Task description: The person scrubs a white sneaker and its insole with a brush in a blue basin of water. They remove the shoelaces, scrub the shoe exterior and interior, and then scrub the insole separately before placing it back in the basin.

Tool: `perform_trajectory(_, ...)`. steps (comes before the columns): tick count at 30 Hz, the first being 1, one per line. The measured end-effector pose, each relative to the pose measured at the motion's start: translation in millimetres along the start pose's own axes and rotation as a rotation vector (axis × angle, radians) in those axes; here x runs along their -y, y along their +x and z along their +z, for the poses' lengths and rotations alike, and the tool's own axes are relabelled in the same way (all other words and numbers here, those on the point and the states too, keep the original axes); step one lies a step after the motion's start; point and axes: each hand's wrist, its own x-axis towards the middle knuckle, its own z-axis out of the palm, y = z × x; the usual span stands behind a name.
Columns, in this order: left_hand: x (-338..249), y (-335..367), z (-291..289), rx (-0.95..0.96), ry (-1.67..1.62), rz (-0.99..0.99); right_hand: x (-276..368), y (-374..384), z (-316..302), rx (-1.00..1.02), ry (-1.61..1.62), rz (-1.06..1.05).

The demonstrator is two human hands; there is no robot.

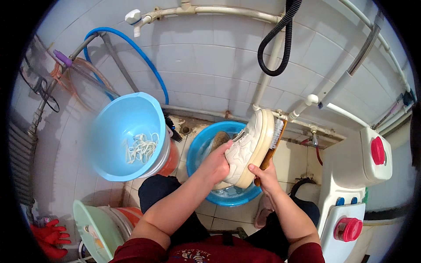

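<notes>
A white sneaker (251,151), its laces out, is held tilted over a blue basin (193,158) on the floor. My left hand (215,164) grips the shoe's upper near its opening, fingers closed round it. On the shoe's right, my right hand (268,174) is closed round the wooden handle of a scrub brush (276,140). The white bristles lie against the side of the thick sole. Another shoe (220,139) rests in the water in the basin, partly hidden behind my left hand and the sneaker.
A light blue basin (151,107) with loose white shoelaces (142,148) stands on a bucket at left. Below it are a green basin (83,215) and red rubber gloves (50,239). A white toilet (329,210) with red-lidded containers stands right. Pipes and a tap (137,26) line the tiled wall.
</notes>
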Motion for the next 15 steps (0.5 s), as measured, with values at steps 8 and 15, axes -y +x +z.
perform_trajectory(8,-4.0,5.6,3.0,-0.089,0.089,-0.077,5.1,2.5,0.9,0.047,-0.235,0.016)
perform_trajectory(15,-1.4,24.8,-34.3,-0.247,-0.023,0.013,3.9,-0.8,-16.9,-0.211,-1.104,-0.484)
